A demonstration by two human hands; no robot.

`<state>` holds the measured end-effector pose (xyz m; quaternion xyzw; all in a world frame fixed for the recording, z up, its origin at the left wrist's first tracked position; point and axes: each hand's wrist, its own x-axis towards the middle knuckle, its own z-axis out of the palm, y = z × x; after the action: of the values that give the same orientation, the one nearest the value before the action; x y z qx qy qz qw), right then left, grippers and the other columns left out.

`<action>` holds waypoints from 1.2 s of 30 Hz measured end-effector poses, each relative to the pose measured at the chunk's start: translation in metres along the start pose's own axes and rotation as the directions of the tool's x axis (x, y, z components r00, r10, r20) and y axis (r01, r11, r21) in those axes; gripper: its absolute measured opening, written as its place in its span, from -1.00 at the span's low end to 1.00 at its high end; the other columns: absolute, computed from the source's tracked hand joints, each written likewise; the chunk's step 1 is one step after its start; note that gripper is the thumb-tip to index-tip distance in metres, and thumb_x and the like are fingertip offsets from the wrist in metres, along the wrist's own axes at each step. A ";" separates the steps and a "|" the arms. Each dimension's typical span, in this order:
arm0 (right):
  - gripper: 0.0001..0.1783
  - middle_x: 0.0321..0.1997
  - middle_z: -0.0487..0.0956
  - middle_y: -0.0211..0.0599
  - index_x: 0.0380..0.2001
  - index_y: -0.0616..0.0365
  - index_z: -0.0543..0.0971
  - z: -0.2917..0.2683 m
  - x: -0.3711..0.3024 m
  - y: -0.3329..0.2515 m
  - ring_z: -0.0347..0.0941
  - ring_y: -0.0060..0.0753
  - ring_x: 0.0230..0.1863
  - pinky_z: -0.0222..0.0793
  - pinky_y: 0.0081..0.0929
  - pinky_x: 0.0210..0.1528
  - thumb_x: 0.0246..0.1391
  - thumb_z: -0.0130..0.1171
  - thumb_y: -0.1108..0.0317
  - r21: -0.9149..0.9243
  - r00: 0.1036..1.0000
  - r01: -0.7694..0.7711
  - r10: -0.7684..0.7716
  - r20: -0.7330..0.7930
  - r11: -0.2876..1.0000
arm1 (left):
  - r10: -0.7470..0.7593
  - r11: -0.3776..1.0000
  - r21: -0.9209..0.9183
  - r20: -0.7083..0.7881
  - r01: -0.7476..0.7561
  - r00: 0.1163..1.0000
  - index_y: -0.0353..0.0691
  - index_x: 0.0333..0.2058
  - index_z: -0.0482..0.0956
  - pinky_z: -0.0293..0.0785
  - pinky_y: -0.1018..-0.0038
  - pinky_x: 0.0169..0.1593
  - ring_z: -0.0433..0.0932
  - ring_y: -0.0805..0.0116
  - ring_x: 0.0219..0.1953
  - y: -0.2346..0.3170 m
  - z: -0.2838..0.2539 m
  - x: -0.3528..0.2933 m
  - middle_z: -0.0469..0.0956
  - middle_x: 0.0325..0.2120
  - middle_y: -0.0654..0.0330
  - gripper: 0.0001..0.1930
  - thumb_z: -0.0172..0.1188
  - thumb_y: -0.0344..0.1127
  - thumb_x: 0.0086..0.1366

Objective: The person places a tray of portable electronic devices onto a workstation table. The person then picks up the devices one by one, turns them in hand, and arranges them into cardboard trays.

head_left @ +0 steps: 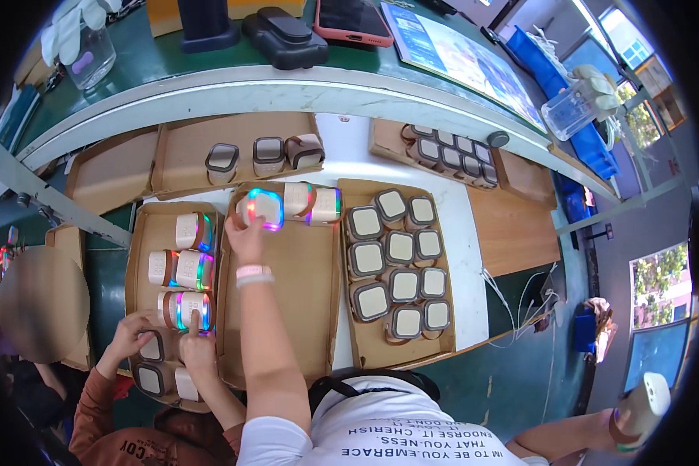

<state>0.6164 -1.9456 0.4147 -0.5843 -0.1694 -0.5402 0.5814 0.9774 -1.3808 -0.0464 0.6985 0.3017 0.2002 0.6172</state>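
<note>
My left hand point(246, 241) grips a small cream portable speaker point(262, 210) with a glowing multicoloured ring, at the far left corner of the middle cardboard tray point(283, 303). Beside it in that tray lie a few more cream speakers point(297, 199), some lit. Far to the lower right, my right hand point(620, 433) is closed round another cream speaker point(646, 405) with a brown strap; its fingers are partly hidden behind it. The right-hand cardboard tray point(449, 342) holds several speakers standing with pale, dark-rimmed faces upward.
At left, a co-worker's hands point(198, 349) in brown sleeves touch a lit speaker point(185, 309) in the left tray point(138, 256). More trays point(186, 140) with speakers stand under the shelf edge point(287, 92). A phone point(353, 22) lies above; white cables point(520, 311) hang at right.
</note>
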 end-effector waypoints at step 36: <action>-0.14 0.01 0.24 0.00 0.10 -0.09 0.27 0.184 -0.348 0.272 0.12 0.05 0.13 0.03 -0.06 0.11 -0.44 0.29 0.22 -0.244 -0.619 0.270 0.361 0.697 0.932 | -0.220 0.064 -0.802 0.570 0.595 0.792 -0.13 0.10 0.29 0.36 0.22 0.01 0.38 0.20 0.05 0.113 -0.166 -0.319 0.38 0.02 0.17 -0.42 -0.11 0.09 0.20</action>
<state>0.7964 -1.7095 0.0391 -0.8304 -0.4612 0.3126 0.0086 0.6534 -1.4768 0.1202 0.0587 0.1972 0.0492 0.9774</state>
